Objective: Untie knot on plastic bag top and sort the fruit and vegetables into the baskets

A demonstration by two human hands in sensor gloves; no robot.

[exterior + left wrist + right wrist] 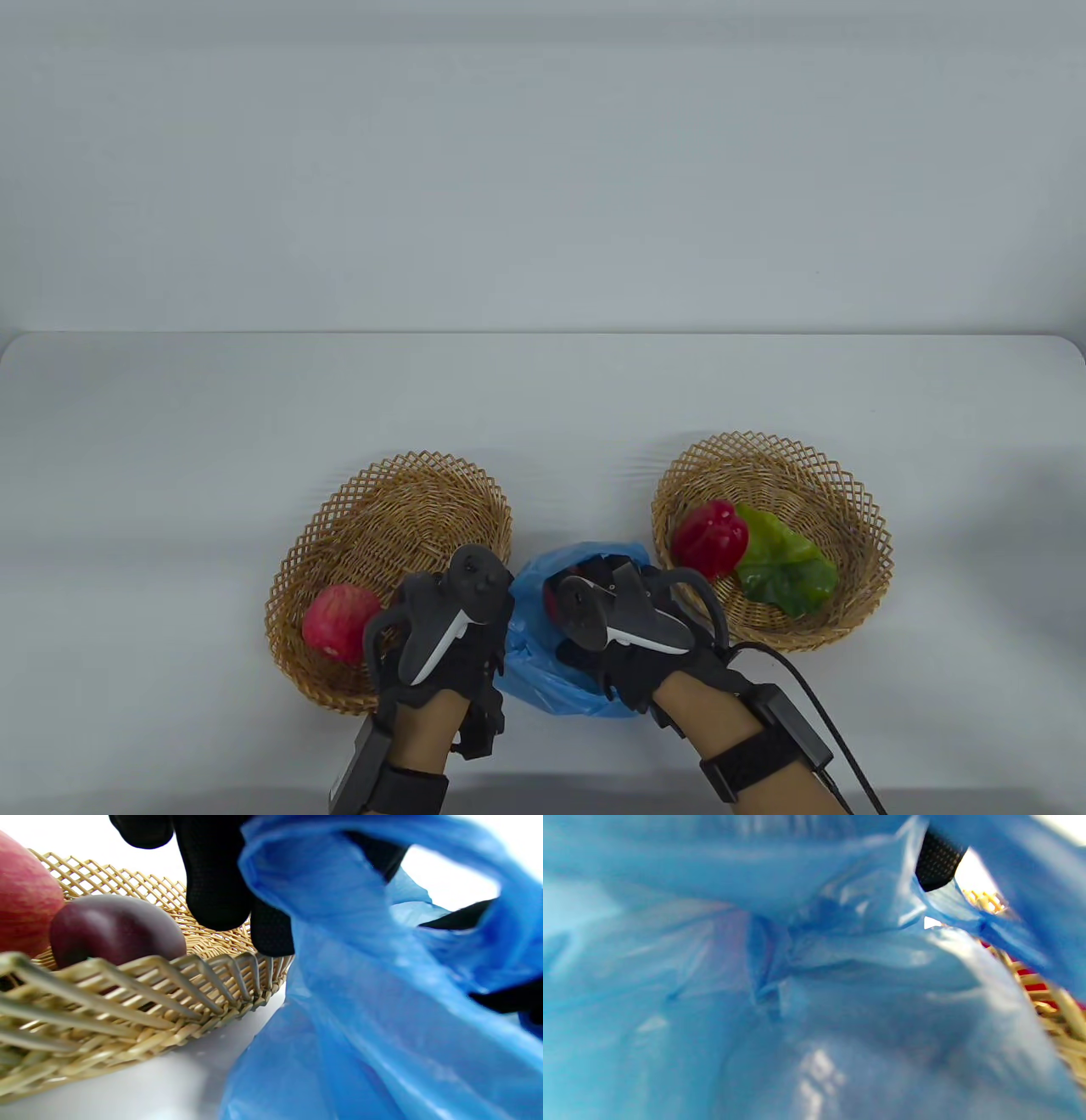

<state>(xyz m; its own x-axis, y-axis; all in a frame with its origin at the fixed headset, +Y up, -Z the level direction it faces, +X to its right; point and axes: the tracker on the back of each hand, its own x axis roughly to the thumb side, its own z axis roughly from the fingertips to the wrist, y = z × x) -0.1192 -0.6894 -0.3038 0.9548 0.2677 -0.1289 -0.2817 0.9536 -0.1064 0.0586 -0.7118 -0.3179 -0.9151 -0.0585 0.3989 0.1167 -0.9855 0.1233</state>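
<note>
A blue plastic bag (543, 679) lies with its mouth apart between two wicker baskets. My left hand (496, 632) pinches the bag's left rim, as the left wrist view shows with its fingers (216, 878) on the blue plastic (382, 1005). My right hand (607, 573) reaches into the bag's mouth, its fingers hidden by plastic (797, 984) except one fingertip (937, 861). Something red (551, 601) shows inside the bag. The left basket (407, 475) holds a red apple (339, 621) and a dark purple fruit (114, 929). The right basket (764, 450) holds a red pepper (711, 539) and a green leafy vegetable (780, 564).
The bag touches the left basket's rim (127, 1001) and lies close to the right basket (1060, 1005). A black cable (814, 688) runs from my right wrist toward the table's front edge. Bare white table stretches behind the baskets to the back wall.
</note>
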